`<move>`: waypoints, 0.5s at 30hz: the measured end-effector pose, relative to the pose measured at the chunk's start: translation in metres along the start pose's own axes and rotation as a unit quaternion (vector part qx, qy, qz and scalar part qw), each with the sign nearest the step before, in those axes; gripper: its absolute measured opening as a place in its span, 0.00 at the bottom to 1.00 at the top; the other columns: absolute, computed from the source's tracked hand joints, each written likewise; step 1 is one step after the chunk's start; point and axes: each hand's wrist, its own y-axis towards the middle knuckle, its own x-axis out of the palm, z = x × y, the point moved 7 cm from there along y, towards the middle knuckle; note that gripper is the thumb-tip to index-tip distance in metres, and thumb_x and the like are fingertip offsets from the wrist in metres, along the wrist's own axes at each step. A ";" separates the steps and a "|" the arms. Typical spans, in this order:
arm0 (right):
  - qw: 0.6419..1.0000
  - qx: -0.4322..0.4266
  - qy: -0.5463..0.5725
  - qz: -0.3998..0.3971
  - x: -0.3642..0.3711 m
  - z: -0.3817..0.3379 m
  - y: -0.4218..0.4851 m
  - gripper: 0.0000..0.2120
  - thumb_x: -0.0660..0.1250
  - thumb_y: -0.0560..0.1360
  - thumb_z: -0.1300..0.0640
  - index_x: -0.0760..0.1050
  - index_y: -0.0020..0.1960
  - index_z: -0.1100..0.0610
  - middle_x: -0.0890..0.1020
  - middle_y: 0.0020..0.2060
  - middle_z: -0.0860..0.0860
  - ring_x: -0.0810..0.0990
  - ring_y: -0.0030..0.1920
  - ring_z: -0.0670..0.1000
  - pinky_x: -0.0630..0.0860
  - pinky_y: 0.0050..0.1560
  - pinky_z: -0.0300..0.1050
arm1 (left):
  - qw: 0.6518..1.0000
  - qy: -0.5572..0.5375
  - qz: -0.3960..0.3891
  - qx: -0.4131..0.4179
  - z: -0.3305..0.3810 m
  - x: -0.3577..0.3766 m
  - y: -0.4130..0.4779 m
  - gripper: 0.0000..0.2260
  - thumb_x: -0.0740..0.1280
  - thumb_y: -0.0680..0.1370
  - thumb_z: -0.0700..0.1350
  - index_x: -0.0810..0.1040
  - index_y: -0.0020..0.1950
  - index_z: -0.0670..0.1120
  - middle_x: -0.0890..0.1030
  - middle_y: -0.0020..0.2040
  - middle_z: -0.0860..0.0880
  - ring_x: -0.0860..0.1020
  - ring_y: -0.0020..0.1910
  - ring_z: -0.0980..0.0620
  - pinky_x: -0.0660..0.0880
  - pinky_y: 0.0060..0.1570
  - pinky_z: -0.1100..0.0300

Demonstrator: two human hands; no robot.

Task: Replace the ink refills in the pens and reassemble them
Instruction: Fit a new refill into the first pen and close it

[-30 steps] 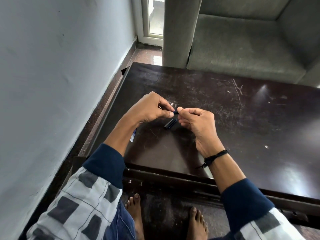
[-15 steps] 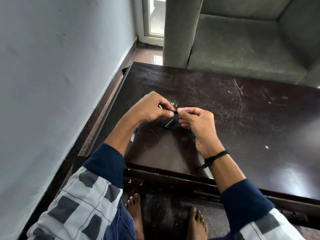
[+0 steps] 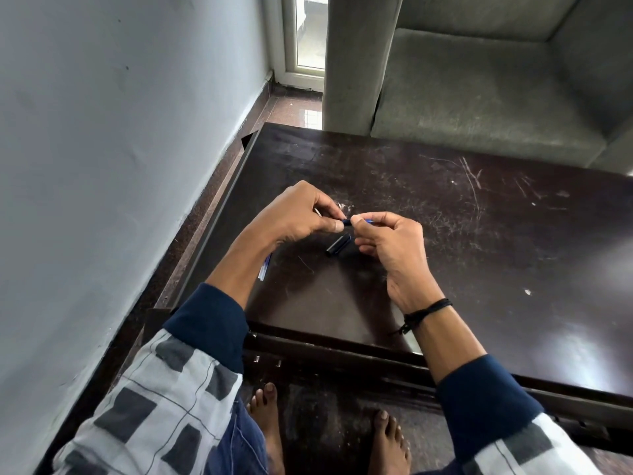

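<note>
Pen [image 3: 346, 222] looks mid-assembly, your left hand [image 3: 301, 214] and right hand [image 3: 390, 241] both pinching it. Cap [image 3: 339, 245] lies loose toward the table's [image 3: 479, 269] left edge, so I'd guess capping's left.

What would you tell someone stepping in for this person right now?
Left hand pinches one end of the blue pen part; right hand pinches the other end, above the table.
A black pen piece lies on the table just under the hands; a blue-and-white pen or refill lies beneath the left forearm.
Done: this pen seems apart.
Left: join the held parts, fit the black piece, handle the other one.
</note>
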 end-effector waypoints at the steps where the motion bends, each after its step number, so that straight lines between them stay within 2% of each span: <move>1: 1.000 0.000 -0.003 0.000 0.000 0.000 0.000 0.04 0.77 0.75 0.59 0.84 0.45 0.59 0.84 0.30 0.48 0.80 0.32 0.45 0.78 0.35 0.36 | 1.000 -0.003 -0.001 0.001 0.000 0.001 0.000 0.06 0.79 0.72 0.45 0.88 0.48 0.52 0.86 0.40 0.54 0.82 0.39 0.57 0.78 0.46 0.60; 5: 1.000 0.004 -0.004 0.000 -0.001 0.000 0.001 0.07 0.77 0.75 0.57 0.82 0.41 0.59 0.83 0.29 0.49 0.79 0.31 0.45 0.76 0.33 0.36 | 1.000 -0.009 -0.003 0.005 0.001 0.001 -0.001 0.05 0.78 0.73 0.45 0.88 0.47 0.53 0.86 0.39 0.55 0.81 0.37 0.59 0.77 0.44 0.63; 12: 1.000 0.003 -0.011 -0.001 0.000 0.001 0.001 0.07 0.76 0.76 0.58 0.83 0.41 0.59 0.83 0.30 0.48 0.79 0.31 0.44 0.78 0.35 0.36 | 1.000 -0.005 -0.004 0.004 0.001 0.001 -0.001 0.06 0.79 0.72 0.44 0.88 0.47 0.53 0.86 0.39 0.54 0.83 0.40 0.57 0.77 0.44 0.64; 15: 1.000 0.005 -0.015 0.002 -0.001 0.001 0.001 0.08 0.76 0.76 0.57 0.82 0.41 0.59 0.82 0.29 0.48 0.79 0.30 0.44 0.77 0.34 0.36 | 1.000 -0.001 0.000 0.006 0.003 0.002 -0.001 0.06 0.79 0.72 0.44 0.88 0.48 0.52 0.86 0.40 0.54 0.83 0.40 0.59 0.77 0.45 0.64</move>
